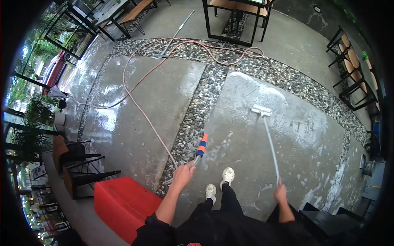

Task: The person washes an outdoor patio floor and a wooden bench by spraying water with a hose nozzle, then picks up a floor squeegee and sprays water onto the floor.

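My left hand is closed around a garden hose just behind its orange and blue nozzle, which points forward over the wet floor. The pinkish hose runs away from that hand, crosses itself and loops over the pebble strip. In my right hand is the grey pole of a floor brush, fingers wrapped round its upper end. The white brush head rests on the wet, soapy concrete ahead of me.
A red box-like object stands close on my left, near dark chairs. A second long-handled tool lies across the pebble strip. Tables and a bench stand at the back, wooden chairs along the right.
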### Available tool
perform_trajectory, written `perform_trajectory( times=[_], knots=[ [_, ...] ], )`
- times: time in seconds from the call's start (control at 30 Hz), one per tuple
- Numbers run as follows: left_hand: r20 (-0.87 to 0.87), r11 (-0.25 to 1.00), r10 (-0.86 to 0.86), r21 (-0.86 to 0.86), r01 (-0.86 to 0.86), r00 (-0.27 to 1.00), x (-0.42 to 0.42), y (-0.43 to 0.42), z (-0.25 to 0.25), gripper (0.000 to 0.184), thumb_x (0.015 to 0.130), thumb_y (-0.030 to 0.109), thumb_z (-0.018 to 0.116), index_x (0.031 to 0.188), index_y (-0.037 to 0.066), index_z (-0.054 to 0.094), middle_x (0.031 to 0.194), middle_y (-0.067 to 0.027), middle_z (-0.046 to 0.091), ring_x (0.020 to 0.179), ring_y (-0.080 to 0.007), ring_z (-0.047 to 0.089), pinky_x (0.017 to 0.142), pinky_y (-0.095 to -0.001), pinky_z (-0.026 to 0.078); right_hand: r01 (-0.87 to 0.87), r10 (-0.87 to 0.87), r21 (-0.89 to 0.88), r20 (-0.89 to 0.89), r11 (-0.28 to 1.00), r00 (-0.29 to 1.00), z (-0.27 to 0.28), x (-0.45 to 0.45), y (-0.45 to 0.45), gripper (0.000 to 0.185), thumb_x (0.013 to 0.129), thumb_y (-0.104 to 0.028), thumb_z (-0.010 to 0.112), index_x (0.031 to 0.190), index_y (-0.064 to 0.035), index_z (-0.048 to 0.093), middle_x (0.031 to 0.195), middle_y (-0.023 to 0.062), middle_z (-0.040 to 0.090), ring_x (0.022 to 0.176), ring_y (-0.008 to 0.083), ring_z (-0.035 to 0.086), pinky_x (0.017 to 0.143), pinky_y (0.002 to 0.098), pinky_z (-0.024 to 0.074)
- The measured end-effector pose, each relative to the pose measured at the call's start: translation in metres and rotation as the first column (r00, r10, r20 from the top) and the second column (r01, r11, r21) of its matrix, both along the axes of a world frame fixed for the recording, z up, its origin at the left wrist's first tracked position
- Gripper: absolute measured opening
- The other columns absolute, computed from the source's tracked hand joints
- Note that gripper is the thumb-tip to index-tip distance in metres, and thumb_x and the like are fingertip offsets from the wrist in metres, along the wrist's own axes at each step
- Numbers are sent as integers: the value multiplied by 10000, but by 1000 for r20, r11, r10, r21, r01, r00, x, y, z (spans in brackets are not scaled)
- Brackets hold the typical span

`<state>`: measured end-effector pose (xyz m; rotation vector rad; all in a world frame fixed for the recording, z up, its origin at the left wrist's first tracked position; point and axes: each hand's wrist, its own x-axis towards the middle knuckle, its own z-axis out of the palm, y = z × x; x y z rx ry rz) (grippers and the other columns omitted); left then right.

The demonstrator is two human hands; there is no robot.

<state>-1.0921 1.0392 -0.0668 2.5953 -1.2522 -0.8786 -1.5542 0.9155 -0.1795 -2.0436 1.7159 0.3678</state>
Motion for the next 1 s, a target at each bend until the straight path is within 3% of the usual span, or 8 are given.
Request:
perform_trajectory(
  times=[0.17, 0.33, 0.4, 0.47, 0.57, 0.7, 0.8, 1.0],
  knots=[
    [55, 1000, 28, 5, -29, 998, 23, -5, -1, 294, 766, 237, 482, 1045, 151, 514, 740, -184, 568, 715, -345, 544, 626, -437, 425, 42, -28, -113, 120, 993, 992, -62, 109, -225, 507, 658, -69, 435, 1161, -53, 375, 1015, 231, 474, 938, 352, 465, 776, 407, 387],
    [118, 999, 13, 50, -19, 993, 59, 5, 11, 283, 762, 237, 483, 1026, 143, 523, 725, -182, 569, 701, -346, 545, 629, -435, 425, 233, -209, -67, 255, 970, 944, 5, 169, -259, 358, 656, -37, 414, 1001, -16, 505, 815, 242, 539, 775, 349, 540, 636, 405, 419],
    [115, 1000, 15, -25, -12, 993, 78, 17, 10, 281, 759, 236, 485, 1018, 137, 530, 735, -184, 568, 709, -344, 546, 635, -426, 427, 150, -70, -198, 361, 969, 930, -47, 114, -198, 456, 691, -34, 406, 1144, -82, 421, 641, 142, 534, 437, 168, 510, 380, 308, 405],
    [103, 1000, -20, 7, 19, 994, 99, 30, 16, 285, 758, 241, 489, 1019, 133, 533, 756, -187, 569, 724, -339, 546, 647, -417, 430, 342, -423, 256, 420, 904, 803, 34, 116, -84, 568, 696, 18, 417, 1229, -157, 328, 621, 94, 513, 397, 134, 460, 360, 289, 388],
    [78, 998, -55, -20, 56, 995, 133, 56, 3, 288, 757, 247, 491, 1021, 140, 533, 778, -179, 572, 741, -332, 547, 656, -412, 432, 196, -108, -121, 512, 973, 852, 61, 87, 77, 486, 722, -26, 443, 1195, -5, 334, 981, 197, 531, 905, 237, 512, 799, 281, 365],
    [43, 990, -142, 11, 142, 989, 171, 84, 1, 290, 761, 251, 487, 1029, 146, 528, 808, -167, 574, 766, -329, 544, 666, -418, 429, 368, -359, 46, 359, 929, 862, 145, 105, 287, 435, 728, -63, 470, 1156, -24, 400, 803, 268, 526, 736, 264, 575, 623, 314, 421],
    [16, 987, -159, -5, 160, 987, 192, 100, -7, 291, 761, 246, 485, 1034, 155, 526, 814, -168, 573, 767, -330, 544, 667, -418, 430, 542, -594, 274, 170, 795, 786, 163, 104, 425, 435, 728, -52, 443, 1161, -60, 412, 767, 169, 584, 671, 170, 576, 590, 285, 415],
    [19, 973, -230, 39, 229, 973, 209, 101, -8, 292, 761, 253, 482, 1036, 166, 527, 815, -170, 571, 768, -327, 544, 667, -416, 431, 593, -610, 420, -112, 687, 785, 158, 163, 479, 433, 736, -90, 468, 1165, -110, 410, 757, 220, 552, 691, 277, 557, 595, 352, 409]
  ],
)
